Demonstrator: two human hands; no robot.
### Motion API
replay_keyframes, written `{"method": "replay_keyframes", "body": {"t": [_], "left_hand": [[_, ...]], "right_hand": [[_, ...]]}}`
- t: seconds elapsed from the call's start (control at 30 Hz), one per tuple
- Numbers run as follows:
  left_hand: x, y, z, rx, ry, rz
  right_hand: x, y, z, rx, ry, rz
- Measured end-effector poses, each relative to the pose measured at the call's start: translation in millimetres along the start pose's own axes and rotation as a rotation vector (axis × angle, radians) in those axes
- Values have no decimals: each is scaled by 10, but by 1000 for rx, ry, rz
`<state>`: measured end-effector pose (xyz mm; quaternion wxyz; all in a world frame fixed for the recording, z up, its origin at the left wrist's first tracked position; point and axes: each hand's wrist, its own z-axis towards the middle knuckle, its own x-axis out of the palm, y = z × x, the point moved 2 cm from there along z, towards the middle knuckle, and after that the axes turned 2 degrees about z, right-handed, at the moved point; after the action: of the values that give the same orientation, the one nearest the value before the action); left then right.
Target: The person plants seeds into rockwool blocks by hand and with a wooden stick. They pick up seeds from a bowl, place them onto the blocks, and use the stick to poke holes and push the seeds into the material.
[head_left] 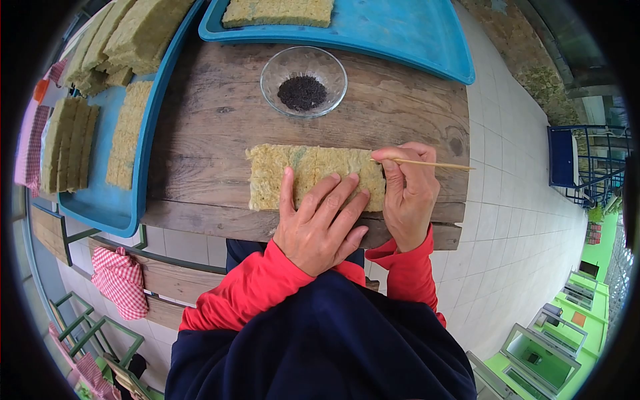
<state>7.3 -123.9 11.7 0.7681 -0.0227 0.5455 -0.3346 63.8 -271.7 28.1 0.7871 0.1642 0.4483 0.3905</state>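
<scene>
A yellowish, fibrous rockwool slab (268,175), scored across and dotted with small holes, lies on the wooden table near its front edge. My left hand (321,227) rests flat on the slab with its fingers spread. At the slab's right end, my right hand (415,190) pinches a thin wooden skewer (443,165) between thumb and fingers. One tip of the skewer meets the slab's top right corner, and the other end points off to the right. Beyond the slab stands a clear glass bowl (339,83) with fine black grains, like seeds (301,92), at its bottom.
A blue tray (407,40) at the back carries another rockwool slab (277,12). On the left, a second blue tray (145,143) holds several stacked slabs (70,143). The wooden table (200,120) ends at a right edge above tiled floor. A bench (173,280) bears a red checked cloth (119,281).
</scene>
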Motion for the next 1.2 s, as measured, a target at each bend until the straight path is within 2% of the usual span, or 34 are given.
{"method": "replay_keyframes", "body": {"t": [0.23,0.33,0.4,0.53,0.6,0.63,0.7,0.83,1.2], "left_hand": [[6,0,-6,-3,5,-10],[-46,-6,-7,-4,20,-25],[-135,13,-32,-2,6,-17],[-322,182,-145,-60,-71,35],[-443,298,-195,-135,-148,78],[-484,345,-221,-136,-144,91],[-549,474,-284,-282,-214,42],[-538,591,-361,-348,-188,1],[-568,459,-456,-326,-141,-93]], "right_hand": [[-5,11,-3,8,-18,5],[-44,5,-16,54,-77,88],[-87,-77,-75,146,-195,196],[-128,-84,-131,234,-241,409],[-179,-81,-182,387,-189,596],[-201,-80,-217,388,-189,610],[-225,-89,-302,445,-166,758],[-200,-6,-394,466,-131,802],[-223,81,-567,499,-24,744]]}}
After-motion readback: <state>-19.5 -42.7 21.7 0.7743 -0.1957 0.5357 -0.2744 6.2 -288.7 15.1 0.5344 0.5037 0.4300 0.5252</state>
